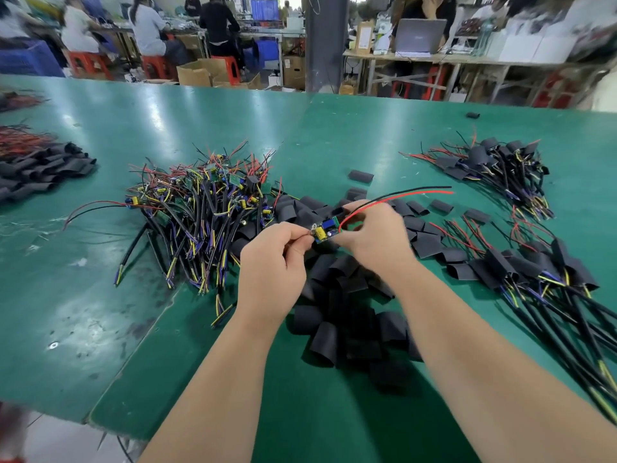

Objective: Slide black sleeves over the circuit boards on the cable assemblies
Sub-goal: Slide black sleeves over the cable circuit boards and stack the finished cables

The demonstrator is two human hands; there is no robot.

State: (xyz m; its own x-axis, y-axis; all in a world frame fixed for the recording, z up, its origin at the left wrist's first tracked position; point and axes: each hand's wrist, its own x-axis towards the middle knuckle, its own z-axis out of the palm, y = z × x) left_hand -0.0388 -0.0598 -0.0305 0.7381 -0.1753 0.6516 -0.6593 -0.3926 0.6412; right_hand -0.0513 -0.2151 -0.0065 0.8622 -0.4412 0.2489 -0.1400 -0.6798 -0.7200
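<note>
1. The left hand (273, 259) has its fingers curled. Thumb and forefinger pinch the left end of a small green circuit board (325, 232) that carries a yellow cylindrical capacitor.
2. The right hand (374, 235) is motion-blurred. Its curled fingers grip the right end of the same circuit board, where the wires leave it.
3. The circuit board is held in the air between the two hands, tilted slightly up to the right. It is uncovered and sits above the central heap of sleeves.
4. The thin red and black lead wires (417, 192) run from the board's right end. They loop past the right hand's fingers and trail off to the right, above the table.
5. A loose heap of short, flattened black sleeves (340, 315) lies on the table beneath and in front of both hands. Strays are scattered to the right. A dark shape by the right fingertips may be a sleeve, but whether it is held cannot be told.
6. A tangled pile of bare cable assemblies (200, 208) lies left of the hands, with boards exposed and black cables fanning toward the near edge.
7. The sleeved cable assemblies (534, 269) lie right of the hands, with a second cluster (500, 162) farther back.
8. The glossy green table (100, 295) bears all the piles.
9. A separate sleeve stack (40, 168) lies at the left edge.
</note>
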